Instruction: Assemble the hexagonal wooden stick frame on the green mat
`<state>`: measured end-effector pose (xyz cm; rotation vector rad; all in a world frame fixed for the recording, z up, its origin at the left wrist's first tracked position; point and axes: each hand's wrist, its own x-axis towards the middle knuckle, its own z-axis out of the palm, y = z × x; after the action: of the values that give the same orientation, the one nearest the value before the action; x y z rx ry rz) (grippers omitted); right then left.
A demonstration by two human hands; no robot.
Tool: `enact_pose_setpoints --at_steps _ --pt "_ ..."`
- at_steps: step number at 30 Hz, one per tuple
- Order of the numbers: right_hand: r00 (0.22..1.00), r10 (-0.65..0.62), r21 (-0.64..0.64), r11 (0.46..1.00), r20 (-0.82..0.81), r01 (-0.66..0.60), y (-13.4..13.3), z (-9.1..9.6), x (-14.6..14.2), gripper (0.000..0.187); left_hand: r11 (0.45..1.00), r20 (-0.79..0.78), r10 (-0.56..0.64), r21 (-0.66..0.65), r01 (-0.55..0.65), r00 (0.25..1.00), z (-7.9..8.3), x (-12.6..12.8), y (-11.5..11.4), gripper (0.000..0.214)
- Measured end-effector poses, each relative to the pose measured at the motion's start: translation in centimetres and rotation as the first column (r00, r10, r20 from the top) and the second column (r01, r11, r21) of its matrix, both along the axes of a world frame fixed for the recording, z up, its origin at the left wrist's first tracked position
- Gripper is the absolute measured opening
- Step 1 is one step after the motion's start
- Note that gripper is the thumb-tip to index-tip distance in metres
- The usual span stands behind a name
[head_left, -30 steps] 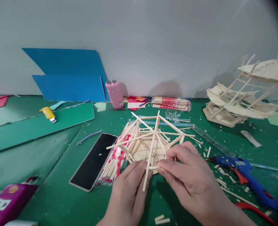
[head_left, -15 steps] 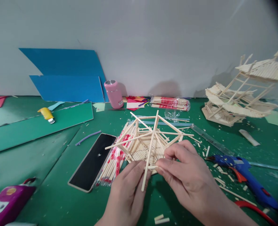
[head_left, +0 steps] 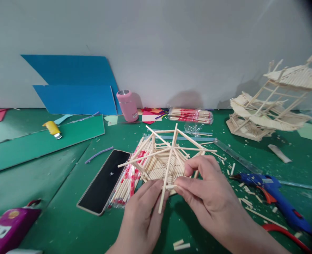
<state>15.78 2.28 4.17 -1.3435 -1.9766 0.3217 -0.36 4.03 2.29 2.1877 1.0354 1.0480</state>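
Pinching a short stick (head_left: 171,187) at the front spoke (head_left: 164,192) is the right hand (head_left: 208,192), the left hand (head_left: 142,210) gripping the stick frame's (head_left: 159,171) near corner, beside bundled sticks (head_left: 122,185) on the green table (head_left: 71,233).

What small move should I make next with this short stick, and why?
Perhaps press the short stick gently against the long front stick: the right hand pinches one end, the other seems to meet the long stick, and the left hand is right there to brace it.
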Motion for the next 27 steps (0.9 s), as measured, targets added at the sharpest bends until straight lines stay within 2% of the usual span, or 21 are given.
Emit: enact_pose_setpoints --at_steps 7,14,18,21,27 --pt "1.0 0.01 -0.058 0.998 -0.018 -0.011 -0.2 0.0 -0.1 0.014 1.0 -0.025 -0.013 -0.029 0.012 1.0 -0.3 -0.3 -0.2 0.017" --pt "1.0 -0.012 -0.061 0.998 0.003 0.012 -0.4 0.0 0.1 0.016 1.0 -0.054 0.011 -0.026 -0.012 0.998 -0.5 -0.5 -0.4 0.017" --pt "1.0 -0.02 -0.055 0.998 -0.002 0.02 -0.7 -0.2 0.4 0.008 0.999 -0.053 0.049 0.0 -0.049 0.997 -0.8 -0.4 -0.5 0.018" --pt "0.999 -0.031 -0.028 0.999 -0.009 0.03 -0.7 -0.3 0.9 0.021 0.999 -0.044 0.053 0.006 -0.053 0.998 -1.0 -0.4 -0.4 0.017" --pt "1.0 -0.025 0.018 1.0 0.003 0.025 -0.5 0.1 1.2 0.017 0.999 -0.056 0.043 -0.022 -0.044 0.998 -0.9 -0.2 -0.4 0.016"
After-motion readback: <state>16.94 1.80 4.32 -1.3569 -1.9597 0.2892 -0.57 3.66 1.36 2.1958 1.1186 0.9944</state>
